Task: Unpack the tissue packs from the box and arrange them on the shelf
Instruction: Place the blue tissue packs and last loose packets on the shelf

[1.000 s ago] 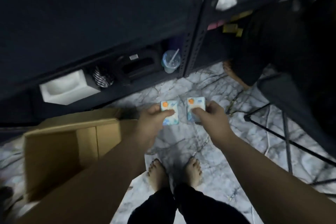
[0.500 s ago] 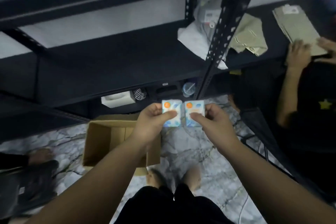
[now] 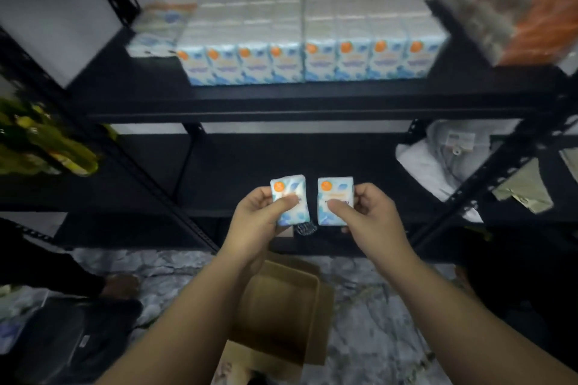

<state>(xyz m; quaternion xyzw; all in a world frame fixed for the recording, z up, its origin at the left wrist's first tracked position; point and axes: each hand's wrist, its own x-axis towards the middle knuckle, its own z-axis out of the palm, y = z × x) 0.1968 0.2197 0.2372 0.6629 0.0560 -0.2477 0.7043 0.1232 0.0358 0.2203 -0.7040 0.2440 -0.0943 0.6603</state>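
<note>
My left hand [image 3: 261, 222] grips a small blue-and-white tissue pack [image 3: 292, 194] with an orange dot. My right hand [image 3: 367, 216] grips a second, matching tissue pack [image 3: 334, 198] beside it. Both packs are held upright at chest height in front of the black shelf [image 3: 312, 103]. On that upper shelf stands a row of several identical tissue packs [image 3: 306, 62], stacked deep, with another pack [image 3: 156, 31] lying at their left end. The open cardboard box [image 3: 281, 306] sits on the floor below my arms; its inside looks bare.
Black metal uprights [image 3: 488, 178] frame the shelf. A white bag and grey cloth [image 3: 444, 162] lie on the middle shelf at right. An orange-wrapped bundle [image 3: 531, 25] sits top right, yellow-green packages [image 3: 43, 147] at left. Someone's foot [image 3: 122, 284] rests on the marble floor at left.
My view has swung up from the floor to the upper shelf. Both hands have risen with their packs, still side by side. The box now lies below my arms.
</note>
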